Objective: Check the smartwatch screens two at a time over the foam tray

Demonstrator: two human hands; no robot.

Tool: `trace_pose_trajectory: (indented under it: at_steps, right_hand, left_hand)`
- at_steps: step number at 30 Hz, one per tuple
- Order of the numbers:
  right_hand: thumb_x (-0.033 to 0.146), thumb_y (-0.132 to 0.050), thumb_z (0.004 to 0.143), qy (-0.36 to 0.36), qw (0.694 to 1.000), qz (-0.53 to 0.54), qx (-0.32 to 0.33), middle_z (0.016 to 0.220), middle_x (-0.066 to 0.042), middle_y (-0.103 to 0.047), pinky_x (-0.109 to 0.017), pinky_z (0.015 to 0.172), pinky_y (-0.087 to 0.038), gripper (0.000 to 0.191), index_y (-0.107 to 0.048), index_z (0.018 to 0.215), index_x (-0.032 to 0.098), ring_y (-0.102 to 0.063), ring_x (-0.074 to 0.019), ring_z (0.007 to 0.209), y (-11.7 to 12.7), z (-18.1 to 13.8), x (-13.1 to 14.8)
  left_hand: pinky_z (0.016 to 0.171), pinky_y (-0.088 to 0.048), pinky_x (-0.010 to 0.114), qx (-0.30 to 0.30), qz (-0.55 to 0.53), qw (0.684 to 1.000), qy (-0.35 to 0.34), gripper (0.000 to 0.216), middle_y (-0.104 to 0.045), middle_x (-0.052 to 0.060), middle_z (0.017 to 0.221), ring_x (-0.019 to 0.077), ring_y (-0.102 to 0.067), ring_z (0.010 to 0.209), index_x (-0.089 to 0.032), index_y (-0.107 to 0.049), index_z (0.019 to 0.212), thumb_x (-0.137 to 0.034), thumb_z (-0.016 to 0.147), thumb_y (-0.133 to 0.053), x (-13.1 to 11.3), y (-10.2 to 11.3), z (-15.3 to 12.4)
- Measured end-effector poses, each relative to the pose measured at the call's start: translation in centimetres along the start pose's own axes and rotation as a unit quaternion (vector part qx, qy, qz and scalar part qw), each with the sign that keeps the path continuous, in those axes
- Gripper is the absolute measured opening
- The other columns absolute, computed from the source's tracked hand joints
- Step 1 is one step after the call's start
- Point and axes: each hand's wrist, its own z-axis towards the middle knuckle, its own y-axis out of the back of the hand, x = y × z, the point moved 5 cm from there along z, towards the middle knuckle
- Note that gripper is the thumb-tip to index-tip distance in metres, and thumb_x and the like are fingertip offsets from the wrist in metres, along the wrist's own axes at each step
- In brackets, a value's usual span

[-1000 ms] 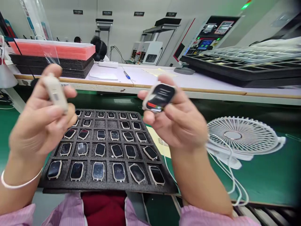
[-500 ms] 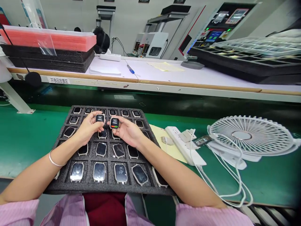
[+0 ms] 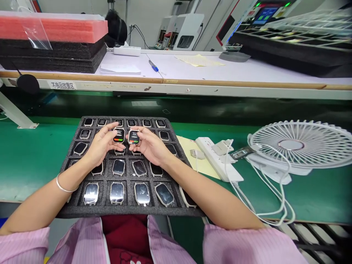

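A black foam tray (image 3: 68, 165) with several smartwatch bodies in its pockets lies in front of me on the green belt. My left hand (image 3: 100, 146) pinches one watch body (image 3: 119, 135) with a lit screen over the tray's upper middle. My right hand (image 3: 150, 145) grips a second lit watch body (image 3: 134, 136) right beside it. Both watches are held side by side, screens up, just above the tray's second and third rows.
To the right lie a white fan (image 3: 297, 145), a white power strip (image 3: 220, 165) with cables, and a yellow sheet (image 3: 189, 154). A raised white shelf (image 3: 192, 73) behind carries pink and black foam stacks (image 3: 52, 40), a pen and black trays (image 3: 297, 47). A person sits beyond it.
Both hands dropped from near my face down to the tray, each still holding its watch. The camera tilted downward, and the left watch's lit screen now faces up.
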Motion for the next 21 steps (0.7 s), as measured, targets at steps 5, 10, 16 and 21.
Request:
trace_pose_trajectory:
  at_steps: [5,10,16,21]
  right_hand:
    - [0.029,-0.075,0.074,0.043,0.999,-0.013,-0.007,0.098,-0.001,-0.073,-0.028,0.066,-0.052,0.043,-0.057,0.113,0.024,-0.067,-0.0130,0.064,-0.18,-0.29,0.46]
    - [0.023,-0.075,0.072,0.070,0.997,-0.034,0.014,0.100,-0.001,-0.072,-0.027,0.067,-0.052,0.047,-0.057,0.116,0.024,-0.068,-0.0131,0.068,-0.52,-0.51,0.79]
    - [0.020,-0.074,0.071,0.076,0.996,-0.037,0.023,0.100,0.000,-0.073,-0.028,0.071,-0.053,0.051,-0.056,0.119,0.024,-0.069,-0.0133,0.071,-0.45,-0.51,0.84]
    - [0.019,-0.072,0.073,0.086,0.995,-0.050,0.032,0.100,0.000,-0.072,-0.029,0.074,-0.055,0.050,-0.055,0.120,0.024,-0.070,-0.0139,0.074,-0.47,-0.47,0.88]
  left_hand:
    - [0.067,-0.062,0.031,0.032,0.008,0.999,-0.028,0.058,-0.070,0.003,0.095,0.0178,-0.074,0.066,-0.018,-0.058,0.127,-0.037,0.076,-0.076,-0.24,-0.14,-0.24]
    - [0.070,-0.063,0.032,0.047,0.000,0.998,-0.044,0.058,-0.073,0.005,0.097,0.0188,-0.075,0.069,-0.016,-0.058,0.127,-0.032,0.074,-0.075,-0.45,-0.17,-0.33]
    - [0.071,-0.064,0.031,0.037,0.022,0.998,-0.049,0.057,-0.073,0.005,0.103,0.0180,-0.075,0.070,-0.016,-0.057,0.125,-0.023,0.071,-0.072,-0.45,-0.09,-0.38]
    - [0.070,-0.064,0.030,0.031,0.040,0.997,-0.059,0.054,-0.073,0.003,0.102,0.0166,-0.075,0.069,-0.017,-0.058,0.123,-0.018,0.070,-0.070,-0.43,-0.16,-0.38]
